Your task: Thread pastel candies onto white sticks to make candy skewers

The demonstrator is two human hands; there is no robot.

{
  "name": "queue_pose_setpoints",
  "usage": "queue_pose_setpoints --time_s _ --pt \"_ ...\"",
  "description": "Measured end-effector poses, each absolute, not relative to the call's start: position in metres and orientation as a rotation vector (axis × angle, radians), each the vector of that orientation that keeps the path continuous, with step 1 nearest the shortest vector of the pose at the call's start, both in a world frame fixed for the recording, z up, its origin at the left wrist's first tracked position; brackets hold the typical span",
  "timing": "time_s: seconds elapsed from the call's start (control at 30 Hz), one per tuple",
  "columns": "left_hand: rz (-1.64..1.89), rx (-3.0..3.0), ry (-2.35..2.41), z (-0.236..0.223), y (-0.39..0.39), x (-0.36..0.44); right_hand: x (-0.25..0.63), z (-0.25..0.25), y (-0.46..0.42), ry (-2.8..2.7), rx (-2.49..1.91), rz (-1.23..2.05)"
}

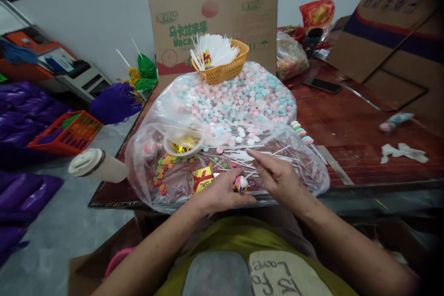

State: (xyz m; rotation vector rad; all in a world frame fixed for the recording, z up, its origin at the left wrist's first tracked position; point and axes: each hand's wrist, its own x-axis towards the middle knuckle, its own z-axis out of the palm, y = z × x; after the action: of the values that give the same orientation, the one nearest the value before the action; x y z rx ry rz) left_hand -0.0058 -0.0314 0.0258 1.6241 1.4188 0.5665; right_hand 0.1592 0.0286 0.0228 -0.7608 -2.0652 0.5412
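Showing pink, wht & yel, rnd candy [241, 184] pinched in L grip [224, 193]; R grip [278, 176] by wht sticks [239, 155], pinch unclear

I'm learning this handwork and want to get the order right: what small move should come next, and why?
Probably close the right hand's fingertips on one white stick and draw it clear. They point into the loose white sticks, while the left hand already holds a colourful piece. Whether they touch a stick is unclear.
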Motion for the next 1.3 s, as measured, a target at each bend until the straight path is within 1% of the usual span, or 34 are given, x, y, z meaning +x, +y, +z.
queue_pose_setpoints --time_s 0.1,0.17,0.3,0.4,0.5,0.67,0.77,0.83,0.9,1.07,1.2,1.3 --pt "0.583 1.581 1.231 0.033 -0.032 -0.022 0.169 0.025 0.036 -2.042 -0.81 0.558" --pt "0.469 1.463 1.069 0.036 -0.033 -0.033 0.177 0.027 0.039 -2.099 -0.708 0.564" --pt "0.226 1.042 0.618 0.035 -0.035 -0.044 0.189 0.035 0.039 -2.156 -0.534 0.631" --pt "0.136 0.975 0.508 0.031 -0.036 -0.041 0.193 0.039 0.039 -2.128 -0.557 0.673" --pt "0.124 1.261 0.735 0.034 -0.039 -0.036 0.193 0.039 0.039 -2.119 -0.599 0.708" --pt "0.444 1.706 1.375 0.042 -0.046 -0.023 0.188 0.037 0.038 -2.037 -0.794 0.724" --pt "0.378 2.031 1.8 0.039 -0.05 -0.011 0.183 0.036 0.035 -1.997 -0.84 0.737" --pt "0.333 2.205 1.976 0.036 -0.05 -0.008 0.181 0.035 0.033 -1.98 -0.858 0.737" --pt "0.342 2.254 1.944 0.036 -0.05 -0.009 0.181 0.035 0.032 -1.968 -0.874 0.715" --pt "0.426 2.064 1.401 0.049 -0.049 -0.016 0.187 0.036 0.032 -2.021 -0.809 0.702" --pt "0.506 1.958 1.39 0.055 -0.046 -0.014 0.189 0.039 0.033 -1.991 -0.843 0.728" --pt "0.641 1.948 1.38 0.051 -0.046 -0.014 0.193 0.041 0.034 -1.908 -0.924 0.76"
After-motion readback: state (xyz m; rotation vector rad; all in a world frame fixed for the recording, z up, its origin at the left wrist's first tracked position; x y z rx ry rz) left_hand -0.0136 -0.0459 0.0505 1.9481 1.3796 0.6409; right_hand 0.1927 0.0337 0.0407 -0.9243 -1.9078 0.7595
